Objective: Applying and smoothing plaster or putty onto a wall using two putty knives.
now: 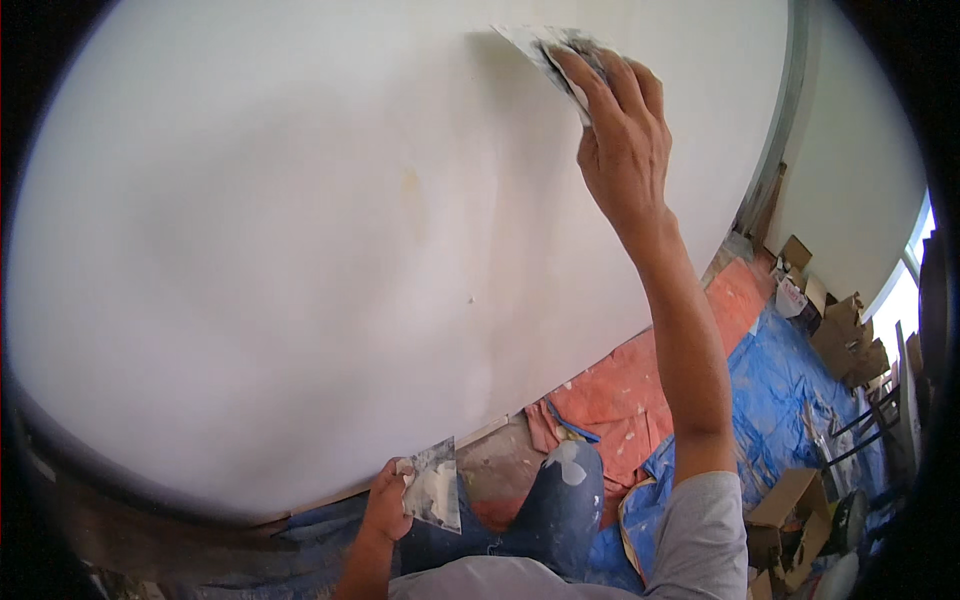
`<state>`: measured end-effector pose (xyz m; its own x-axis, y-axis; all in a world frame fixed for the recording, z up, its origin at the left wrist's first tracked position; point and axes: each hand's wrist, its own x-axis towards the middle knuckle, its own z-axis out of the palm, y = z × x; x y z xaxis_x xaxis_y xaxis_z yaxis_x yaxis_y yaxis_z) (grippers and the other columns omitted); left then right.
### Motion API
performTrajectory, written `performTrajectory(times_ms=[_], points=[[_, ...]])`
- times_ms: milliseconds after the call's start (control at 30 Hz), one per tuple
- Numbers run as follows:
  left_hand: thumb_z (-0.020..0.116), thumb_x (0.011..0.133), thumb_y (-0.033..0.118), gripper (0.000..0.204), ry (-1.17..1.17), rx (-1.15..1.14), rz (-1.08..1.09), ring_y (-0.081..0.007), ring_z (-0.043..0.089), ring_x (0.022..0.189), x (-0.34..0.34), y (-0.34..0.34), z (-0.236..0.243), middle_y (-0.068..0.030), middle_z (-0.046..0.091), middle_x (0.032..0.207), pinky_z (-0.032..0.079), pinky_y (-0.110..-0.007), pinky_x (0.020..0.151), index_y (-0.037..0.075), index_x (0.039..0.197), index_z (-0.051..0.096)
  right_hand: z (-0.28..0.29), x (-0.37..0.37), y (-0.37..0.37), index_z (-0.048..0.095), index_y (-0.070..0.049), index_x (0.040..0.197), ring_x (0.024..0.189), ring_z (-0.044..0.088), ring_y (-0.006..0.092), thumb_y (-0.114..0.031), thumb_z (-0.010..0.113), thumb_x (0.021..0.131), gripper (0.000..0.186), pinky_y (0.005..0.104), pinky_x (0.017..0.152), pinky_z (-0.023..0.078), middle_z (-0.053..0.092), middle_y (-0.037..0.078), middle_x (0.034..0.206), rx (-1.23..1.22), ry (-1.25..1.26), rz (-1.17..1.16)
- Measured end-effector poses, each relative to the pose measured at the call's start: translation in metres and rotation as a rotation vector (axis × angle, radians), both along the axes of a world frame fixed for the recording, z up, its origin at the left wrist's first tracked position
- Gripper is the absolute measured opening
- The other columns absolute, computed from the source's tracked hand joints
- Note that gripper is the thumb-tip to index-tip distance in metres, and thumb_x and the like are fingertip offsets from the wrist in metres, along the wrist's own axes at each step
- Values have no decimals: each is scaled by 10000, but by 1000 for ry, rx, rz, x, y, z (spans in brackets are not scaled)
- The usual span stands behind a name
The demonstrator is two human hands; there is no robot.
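Observation:
My right hand (627, 140) is raised high, fingers closed on a wide flat putty knife (537, 45) with pale, smeared filler, its blade at the white wall (300, 220). Low at the centre, my left hand (385, 500) grips a second flat blade (435, 485) bearing a patch of white filler. The wall has faint stains and a small speck (470, 299).
Red sheeting (620, 390) and a blue tarp (780, 370) cover the floor along the wall's foot, beside my paint-spotted knee (565, 475). Cardboard boxes (840, 340), planks and other clutter line the right side, near another wall (850, 180) and a bright window.

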<state>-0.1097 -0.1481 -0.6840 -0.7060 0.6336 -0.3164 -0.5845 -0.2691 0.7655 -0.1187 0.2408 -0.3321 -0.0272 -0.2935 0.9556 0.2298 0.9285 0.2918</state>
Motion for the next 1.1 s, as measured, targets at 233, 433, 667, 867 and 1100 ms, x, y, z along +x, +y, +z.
performTrajectory(times_ms=[233, 433, 667, 867, 1100], points=[[478, 1005, 131, 197, 397, -150, 47, -197, 693, 941, -10, -15, -75, -75, 655, 1100, 597, -359, 782, 65, 1162, 577, -76, -33, 3, 665, -253, 1294, 1156, 524, 286, 44, 661, 774, 598, 445, 1030, 426, 585, 38, 1298, -120, -217, -47], [469, 1011, 110, 217, -50, 42, 7, -198, 691, 968, 2, -6, -21, -73, 660, 1124, 592, -346, 805, 63, 1190, 581, -116, 29, -3, 675, -232, 1282, 1143, 544, 289, 42, 633, 797, 559, 431, 978, 456, 606, 64, 1267, -153, -390, -82], [511, 977, 152, 208, -22, -30, 38, -211, 691, 967, 3, 10, -20, -90, 662, 1098, 595, -377, 823, 57, 1154, 565, 32, 2, 23, 655, -203, 1302, 1138, 554, 342, 103, 577, 770, 619, 430, 957, 488, 632, 85, 1254, 117, -74, -71], [512, 971, 144, 230, 6, -32, 54, -199, 681, 976, 1, 5, -32, -80, 655, 1093, 585, -357, 830, 51, 1176, 562, -44, 3, 31, 664, -241, 1308, 1162, 542, 332, 86, 590, 771, 633, 433, 999, 449, 611, 57, 1324, -8, -295, -170], [528, 974, 165, 245, -4, 4, 68, -187, 674, 993, -1, -8, -40, -67, 653, 1104, 568, -346, 840, 41, 1179, 577, -267, 13, 7, 713, -325, 1216, 1242, 467, 264, -125, 665, 802, 462, 507, 1112, 320, 557, -3, 1388, -241, -515, -81]])
